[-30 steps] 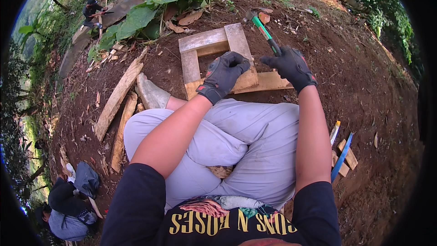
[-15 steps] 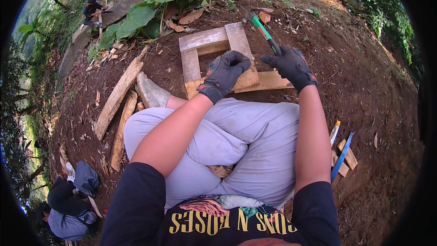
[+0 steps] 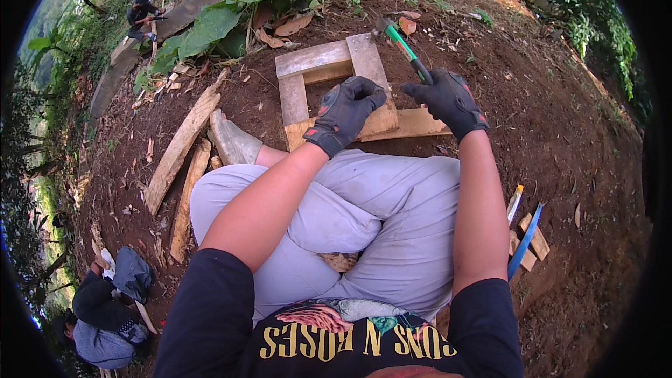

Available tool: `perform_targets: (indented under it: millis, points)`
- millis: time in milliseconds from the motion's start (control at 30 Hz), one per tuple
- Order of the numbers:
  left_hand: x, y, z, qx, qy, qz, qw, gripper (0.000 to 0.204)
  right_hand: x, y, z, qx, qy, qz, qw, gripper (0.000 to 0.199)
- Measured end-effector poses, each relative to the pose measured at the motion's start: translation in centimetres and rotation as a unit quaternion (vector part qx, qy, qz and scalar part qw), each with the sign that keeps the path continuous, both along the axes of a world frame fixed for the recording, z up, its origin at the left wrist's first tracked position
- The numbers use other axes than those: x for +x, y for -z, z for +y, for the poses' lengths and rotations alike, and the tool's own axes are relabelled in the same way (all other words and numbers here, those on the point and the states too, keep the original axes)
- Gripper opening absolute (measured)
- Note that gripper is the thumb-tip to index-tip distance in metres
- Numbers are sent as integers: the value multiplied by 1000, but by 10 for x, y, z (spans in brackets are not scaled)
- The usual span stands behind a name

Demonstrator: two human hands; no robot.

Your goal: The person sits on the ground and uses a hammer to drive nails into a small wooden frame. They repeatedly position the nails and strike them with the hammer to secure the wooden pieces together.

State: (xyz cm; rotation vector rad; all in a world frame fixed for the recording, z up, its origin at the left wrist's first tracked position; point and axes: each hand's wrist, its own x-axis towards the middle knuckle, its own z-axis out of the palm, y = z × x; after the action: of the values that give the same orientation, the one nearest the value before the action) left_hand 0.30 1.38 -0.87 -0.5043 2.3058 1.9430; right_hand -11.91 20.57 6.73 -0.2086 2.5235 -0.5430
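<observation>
My right hand, in a dark work glove, is wrapped round the black grip of a hammer with a green handle. The hammer's head points away from me, just beyond the far right corner of a wooden frame. That frame of nailed boards lies on the soil in front of my crossed legs. Over its near right part is my left hand, gloved too, with thumb and fingers pinched together above a board. Whatever sits between those fingertips is too small to make out. A longer board runs along the frame's near side toward the right.
Long rough planks lie to my left, near my foot. At right rest a blue strip-like blade and short wood pieces. Large-leaved plants grow beyond the frame. One person sits far left, another at lower left.
My hands and the hammer stay almost still. At lower left, the other person's arm has shifted, and a hand now shows beside the white item.
</observation>
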Motion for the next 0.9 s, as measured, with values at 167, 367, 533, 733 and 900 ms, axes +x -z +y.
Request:
perform_targets:
  millis: [167, 367, 533, 733, 900]
  points:
    - [0, -1, 0, -5, 0, -6, 1000, 24, 0, -3, -3, 14, 7, -15, 1000, 60]
    - [-1, 0, 1, -15, 2, -11, 1000, 23, 2, -4, -3, 23, 20, -10, 999, 61]
    - [0, 10, 0, 3, -5, 14, 1000, 21, -1, -1, -1, 23, 5, -14, 1000, 61]
    - [1, 9, 1, 1, -9, 6, 1000, 21, 1, -2, 0, 14, 5, -12, 1000, 62]
    - [1, 7, 3, -11, -9, 6, 1000, 21, 0, 0, 2, 18, 1, -13, 1000, 62]
